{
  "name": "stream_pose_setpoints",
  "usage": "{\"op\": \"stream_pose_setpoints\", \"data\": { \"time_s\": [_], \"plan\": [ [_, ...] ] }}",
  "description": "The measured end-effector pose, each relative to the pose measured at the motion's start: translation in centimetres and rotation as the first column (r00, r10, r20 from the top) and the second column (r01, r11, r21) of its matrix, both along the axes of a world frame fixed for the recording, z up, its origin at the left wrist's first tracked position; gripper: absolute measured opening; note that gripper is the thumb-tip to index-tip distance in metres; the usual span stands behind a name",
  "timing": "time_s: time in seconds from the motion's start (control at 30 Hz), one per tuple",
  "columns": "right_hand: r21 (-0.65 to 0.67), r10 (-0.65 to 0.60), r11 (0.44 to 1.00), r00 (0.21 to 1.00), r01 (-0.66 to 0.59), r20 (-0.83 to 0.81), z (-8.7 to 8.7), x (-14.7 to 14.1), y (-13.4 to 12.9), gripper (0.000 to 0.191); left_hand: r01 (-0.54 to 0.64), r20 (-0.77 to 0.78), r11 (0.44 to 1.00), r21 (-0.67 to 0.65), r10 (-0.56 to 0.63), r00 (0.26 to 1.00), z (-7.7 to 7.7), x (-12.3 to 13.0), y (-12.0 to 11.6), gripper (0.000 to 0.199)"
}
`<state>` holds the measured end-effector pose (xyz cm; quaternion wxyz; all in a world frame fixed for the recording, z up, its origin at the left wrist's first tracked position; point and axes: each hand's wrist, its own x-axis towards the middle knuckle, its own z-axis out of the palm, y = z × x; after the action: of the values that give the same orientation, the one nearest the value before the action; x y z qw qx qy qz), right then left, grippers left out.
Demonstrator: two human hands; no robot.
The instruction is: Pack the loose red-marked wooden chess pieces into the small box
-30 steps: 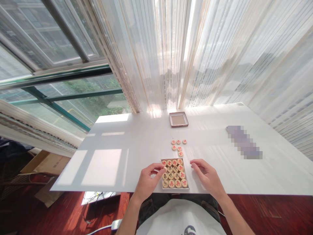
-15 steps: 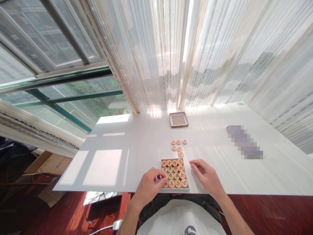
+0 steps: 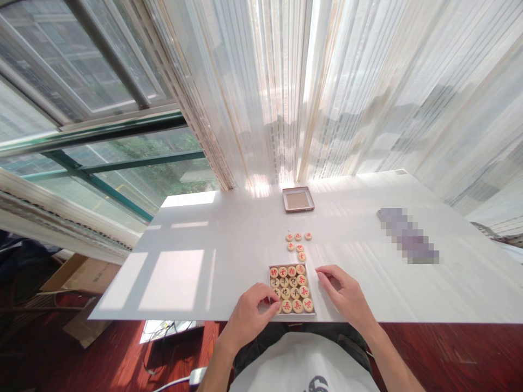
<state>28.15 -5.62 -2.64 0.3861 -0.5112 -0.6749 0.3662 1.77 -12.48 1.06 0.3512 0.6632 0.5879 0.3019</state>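
Note:
A shallow square box [image 3: 312, 314] near the table's front edge holds rows of round wooden pieces with red or black characters. My left hand [image 3: 254, 311] is at the box's front left corner, thumb and fingertips over a piece in the left column, nothing visibly lifted. To the right of the box my right hand [image 3: 343, 291] rests near the table, fingers loosely curled and apart, holding nothing. Just beyond the box lie several loose pieces with red characters, among them one nearest the box [image 3: 301, 256] and one at the far right [image 3: 308, 236].
Farther back stands an open box lid [image 3: 298, 200]. A pixelated object [image 3: 408, 237] lies on the right of the white table [image 3: 241, 234]. Sheer curtains [image 3: 278, 98] hang behind the table, and a cardboard box [image 3: 87, 277] is at the lower left.
My left hand has shifted slightly down and its thumb now covers more of the front left piece; the piece just behind shows more. My right hand has barely moved.

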Motion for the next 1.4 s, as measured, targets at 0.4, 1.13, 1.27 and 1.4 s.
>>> {"op": "stream_pose_setpoints", "data": {
  "time_s": [0.4, 1.13, 1.27, 1.4],
  "plan": [
    [-0.012, 0.005, 1.000, 1.000, -0.005, -0.002, 0.6, 0.1, 1.3, 0.029, -0.062, 0.054, 0.990, 0.125, 0.055, 0.997, -0.1, -0.6, 1.5, 0.022],
    [0.018, 0.023, 1.000, 0.995, -0.025, 0.095, 1.5, 0.0, 5.9, 0.028, 0.083, -0.028, 0.982, 0.169, -0.079, 0.996, -0.4, -2.2, 14.6, 0.025],
    [0.052, 0.033, 0.998, 0.995, -0.038, 0.094, 1.9, -0.3, 6.6, 0.027, 0.120, -0.016, 0.977, 0.178, -0.119, 0.993, -0.3, -1.5, 16.2, 0.020],
    [0.118, 0.041, 0.991, 0.992, -0.055, 0.119, 2.4, -0.5, 8.1, 0.028, 0.121, 0.002, 0.976, 0.181, -0.124, 0.992, -0.9, -0.7, 16.8, 0.018]
  ]
}}
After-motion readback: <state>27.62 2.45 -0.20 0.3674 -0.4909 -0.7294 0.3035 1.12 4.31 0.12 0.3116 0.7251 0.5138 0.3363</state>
